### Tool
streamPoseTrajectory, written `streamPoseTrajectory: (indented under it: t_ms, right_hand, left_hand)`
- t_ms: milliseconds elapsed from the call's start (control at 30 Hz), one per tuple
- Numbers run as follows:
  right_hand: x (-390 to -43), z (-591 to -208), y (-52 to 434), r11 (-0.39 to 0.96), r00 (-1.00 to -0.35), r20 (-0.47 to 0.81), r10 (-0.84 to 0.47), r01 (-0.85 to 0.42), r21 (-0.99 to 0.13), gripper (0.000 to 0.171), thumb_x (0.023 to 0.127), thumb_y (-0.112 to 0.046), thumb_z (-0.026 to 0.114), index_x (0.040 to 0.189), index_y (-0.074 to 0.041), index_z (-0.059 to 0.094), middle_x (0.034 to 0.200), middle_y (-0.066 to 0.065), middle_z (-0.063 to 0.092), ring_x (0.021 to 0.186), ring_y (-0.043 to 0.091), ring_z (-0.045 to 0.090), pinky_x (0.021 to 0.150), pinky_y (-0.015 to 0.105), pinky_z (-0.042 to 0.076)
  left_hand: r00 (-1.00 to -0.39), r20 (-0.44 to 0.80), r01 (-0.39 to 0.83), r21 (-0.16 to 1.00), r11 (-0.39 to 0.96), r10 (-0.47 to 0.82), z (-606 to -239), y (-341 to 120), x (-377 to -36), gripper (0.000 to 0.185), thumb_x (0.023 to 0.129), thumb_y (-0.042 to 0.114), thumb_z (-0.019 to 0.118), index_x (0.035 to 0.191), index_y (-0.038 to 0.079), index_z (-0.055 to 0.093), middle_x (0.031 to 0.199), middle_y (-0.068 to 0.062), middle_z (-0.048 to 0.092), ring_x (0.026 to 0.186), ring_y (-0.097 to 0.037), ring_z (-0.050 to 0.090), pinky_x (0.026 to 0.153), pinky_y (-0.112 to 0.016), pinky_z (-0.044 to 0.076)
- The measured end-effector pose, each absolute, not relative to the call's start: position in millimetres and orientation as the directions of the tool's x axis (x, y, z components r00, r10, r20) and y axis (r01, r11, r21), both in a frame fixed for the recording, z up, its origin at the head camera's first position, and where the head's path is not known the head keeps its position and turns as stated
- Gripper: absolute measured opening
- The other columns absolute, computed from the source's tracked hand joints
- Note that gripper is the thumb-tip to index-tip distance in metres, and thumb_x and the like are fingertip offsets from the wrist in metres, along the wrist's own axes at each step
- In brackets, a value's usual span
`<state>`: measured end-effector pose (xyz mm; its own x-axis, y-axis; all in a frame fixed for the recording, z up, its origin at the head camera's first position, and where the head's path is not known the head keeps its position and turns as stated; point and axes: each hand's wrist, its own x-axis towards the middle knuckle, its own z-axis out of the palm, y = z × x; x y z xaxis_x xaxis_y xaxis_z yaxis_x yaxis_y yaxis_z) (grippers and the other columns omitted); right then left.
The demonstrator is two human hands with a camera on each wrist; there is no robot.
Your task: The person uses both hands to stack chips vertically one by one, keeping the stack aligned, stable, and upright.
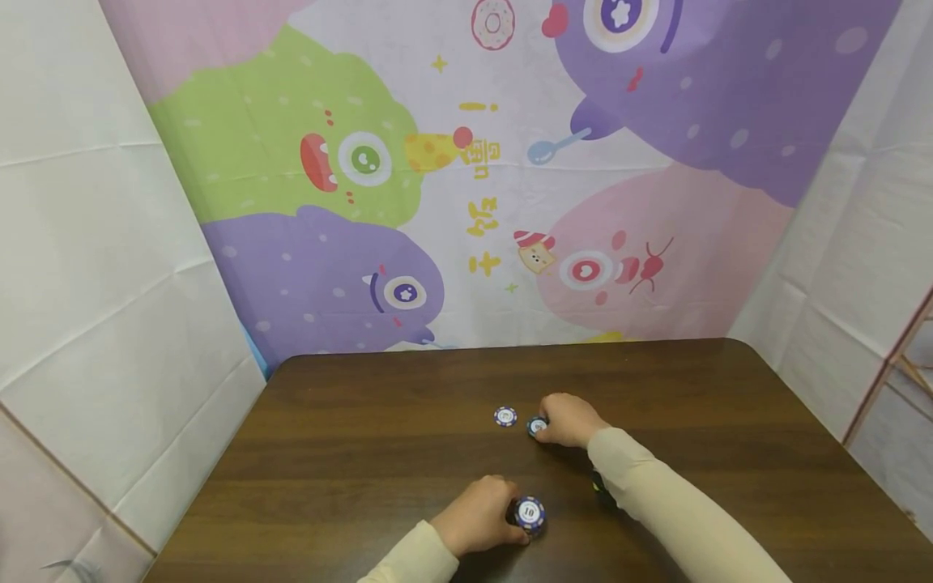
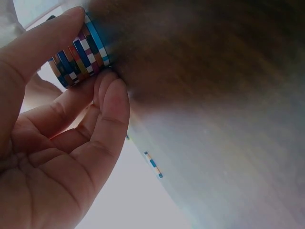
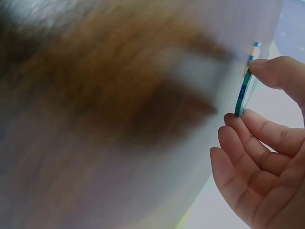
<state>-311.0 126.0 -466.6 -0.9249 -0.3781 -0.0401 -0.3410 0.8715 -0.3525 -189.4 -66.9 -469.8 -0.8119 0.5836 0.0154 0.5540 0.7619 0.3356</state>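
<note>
The left hand (image 1: 477,515) rests on the dark wooden worktop (image 1: 350,453) near its front edge and grips a stack of poker chips (image 1: 529,513). In the left wrist view the thumb lies on one side of the stack and the curled fingers (image 2: 112,102) press the other side, so the hand pinches the stack between them. The top chip shows the number 10.

The right hand (image 1: 571,419) is farther back on the worktop, near the middle. It pinches a single chip (image 1: 537,425) by its edge; in the right wrist view the thumb is on one edge of this chip and the fingertips (image 3: 238,121) are on the other edge.

Another chip (image 1: 505,416) lies flat just beside the single chip, on its left, and no hand touches it. Behind the worktop hangs a cartoon backdrop (image 1: 466,162) with colourful monsters.
</note>
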Motion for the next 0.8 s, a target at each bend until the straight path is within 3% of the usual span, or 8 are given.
streamPoseTrajectory:
  t_ms: [267, 800]
  right_hand:
    - [-299.6, -451.1, 125.6, 0.852, -0.915, 0.003, -0.402, -0.375, -0.366, 0.026, 0.076, -0.026, 0.078, 0.091, -0.009, 0.067, 0.084, -0.002, 0.063, 0.072, 0.013, 0.052, 0.069, 0.033, 0.047]
    - [-232.2, -423.6, 138.3, 0.712, -0.777, 0.093, -0.623, -0.612, -0.345, 0.029, 0.077, -0.030, 0.078, 0.096, -0.013, 0.065, 0.083, -0.009, 0.055, 0.068, 0.003, 0.046, 0.060, 0.021, 0.041]
  left_hand:
    - [-0.813, 0.018, 0.554, 0.335, 0.762, 0.583, -470.5, -67.3, -189.7, 0.031, 0.067, 0.031, 0.088, 0.081, 0.014, 0.066, 0.074, 0.010, 0.061, 0.070, -0.001, 0.050, 0.064, -0.018, 0.043]
    - [-0.814, 0.030, 0.553, 0.352, 0.756, 0.581, -473.4, -68.1, -189.7, 0.030, 0.066, 0.029, 0.088, 0.078, 0.014, 0.065, 0.072, 0.010, 0.059, 0.067, 0.000, 0.047, 0.062, -0.018, 0.041]
